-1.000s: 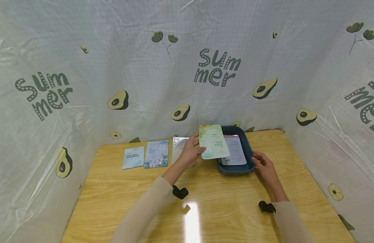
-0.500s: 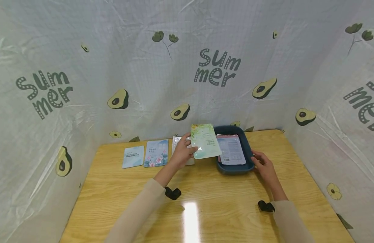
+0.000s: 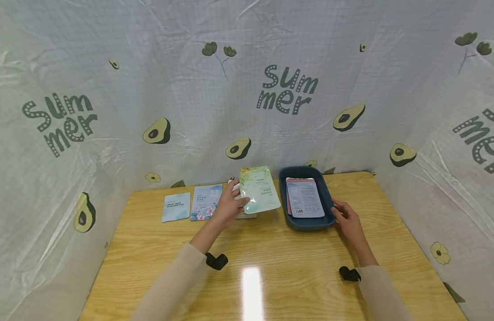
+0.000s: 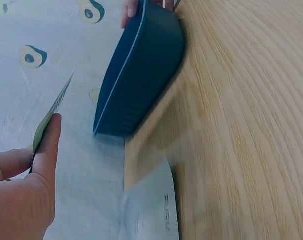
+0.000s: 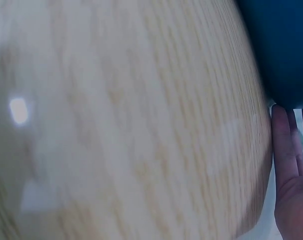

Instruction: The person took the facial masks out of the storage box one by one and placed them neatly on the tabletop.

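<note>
My left hand (image 3: 229,206) pinches a flat green-and-white face mask packet (image 3: 262,191) by its left edge, raised above the table. The left wrist view shows this packet (image 4: 49,120) edge-on between thumb and fingers. Beneath it lies a silver-white packet (image 3: 247,216), mostly covered. My right hand (image 3: 349,220) holds the right rim of a dark blue plastic bin (image 3: 308,225). Straight fingers (image 5: 285,142) lie against the bin's wall in the right wrist view. Inside the bin sits a stack of packets, with a pale lavender one (image 3: 306,199) on top and a pink edge below.
A light blue packet (image 3: 176,207) and a blue floral packet (image 3: 206,203) lie in a row on the left of the wooden table (image 3: 287,267). A white printed sheet (image 3: 287,142) hangs behind and along both sides.
My left hand has carried the green mask packet leftward, away from over the bin to above the silver-white packet. The stack in the bin is now uncovered. My right hand stays at the rim.
</note>
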A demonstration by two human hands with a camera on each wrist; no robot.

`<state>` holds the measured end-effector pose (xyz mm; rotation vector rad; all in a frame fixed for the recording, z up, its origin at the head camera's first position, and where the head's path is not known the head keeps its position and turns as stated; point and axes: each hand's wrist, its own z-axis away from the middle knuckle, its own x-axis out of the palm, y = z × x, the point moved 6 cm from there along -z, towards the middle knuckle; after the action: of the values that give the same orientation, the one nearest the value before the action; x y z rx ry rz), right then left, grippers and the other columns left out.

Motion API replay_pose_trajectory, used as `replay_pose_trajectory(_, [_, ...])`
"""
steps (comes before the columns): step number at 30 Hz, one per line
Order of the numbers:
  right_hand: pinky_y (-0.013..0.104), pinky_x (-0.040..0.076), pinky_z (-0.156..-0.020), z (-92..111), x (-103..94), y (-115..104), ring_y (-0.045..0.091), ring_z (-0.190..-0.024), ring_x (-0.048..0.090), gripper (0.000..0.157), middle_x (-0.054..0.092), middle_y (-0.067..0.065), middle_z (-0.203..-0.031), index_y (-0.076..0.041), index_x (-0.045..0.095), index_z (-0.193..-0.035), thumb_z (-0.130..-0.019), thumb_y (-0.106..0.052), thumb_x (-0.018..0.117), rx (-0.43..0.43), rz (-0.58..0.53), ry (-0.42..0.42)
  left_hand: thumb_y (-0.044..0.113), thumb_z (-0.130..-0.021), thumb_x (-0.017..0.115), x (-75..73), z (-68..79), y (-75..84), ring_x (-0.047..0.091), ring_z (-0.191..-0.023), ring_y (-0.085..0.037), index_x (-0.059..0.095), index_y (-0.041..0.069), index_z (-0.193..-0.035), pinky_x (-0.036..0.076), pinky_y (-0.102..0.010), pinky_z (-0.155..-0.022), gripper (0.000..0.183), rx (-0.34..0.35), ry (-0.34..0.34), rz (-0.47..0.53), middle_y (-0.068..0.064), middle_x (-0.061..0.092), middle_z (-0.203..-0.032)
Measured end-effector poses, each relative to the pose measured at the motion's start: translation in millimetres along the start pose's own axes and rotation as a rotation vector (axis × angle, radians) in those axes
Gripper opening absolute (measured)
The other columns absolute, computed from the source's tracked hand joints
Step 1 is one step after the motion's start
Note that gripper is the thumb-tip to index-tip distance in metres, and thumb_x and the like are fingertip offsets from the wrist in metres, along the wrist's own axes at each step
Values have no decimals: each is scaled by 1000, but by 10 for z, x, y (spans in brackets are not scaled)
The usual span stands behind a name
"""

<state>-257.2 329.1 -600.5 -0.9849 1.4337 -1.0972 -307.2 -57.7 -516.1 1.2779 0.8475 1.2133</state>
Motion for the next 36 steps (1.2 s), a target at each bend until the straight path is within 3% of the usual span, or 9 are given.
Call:
replay_pose_trajectory(8, [29, 60, -74, 99, 31, -246, -5, -102, 59, 48, 52, 34, -139, 3, 47, -148, -106, -18, 57, -4, 0, -3, -8, -97, 60, -256, 64, -26, 61, -82, -15, 31, 20, -158, 44, -27, -58, 73, -13, 30, -33, -18, 55, -141])
replay_pose_trajectory(17, [21, 58, -74, -1, 20, 41, -8, -105, 54, 51, 50, 27, -145, -7, 47, -152, -107, -30, 54, 15, 35, 17, -10, -98, 58, -548, 219, -83, 56, -72, -13, 30, 19, -158, 39, -25, -54, 73, -34, 40, 28, -19, 54, -139])
replay_pose_trajectory(27, [21, 57, -72, 1, 16, 70, -7, -105, 55, 52, 53, 23, -144, -11, 49, -151, -106, -36, 54, -8, 61, 44, -8, -99, 57, -1012, 466, -149, 62, -84, -14, 22, 14, -161, 44, -24, -58, 74, -64, 76, -69, -23, 47, -148])
replay_pose_trajectory(36, [18, 56, -74, 6, 23, 80, -5, -107, 53, 51, 52, 22, -145, -12, 49, -152, -107, -35, 53, 1, 72, 45, -7, -100, 56, -1458, 765, -294, 56, -80, -8, 13, 13, -163, 42, -24, -59, 78, -98, 123, -101, -25, 41, -153])
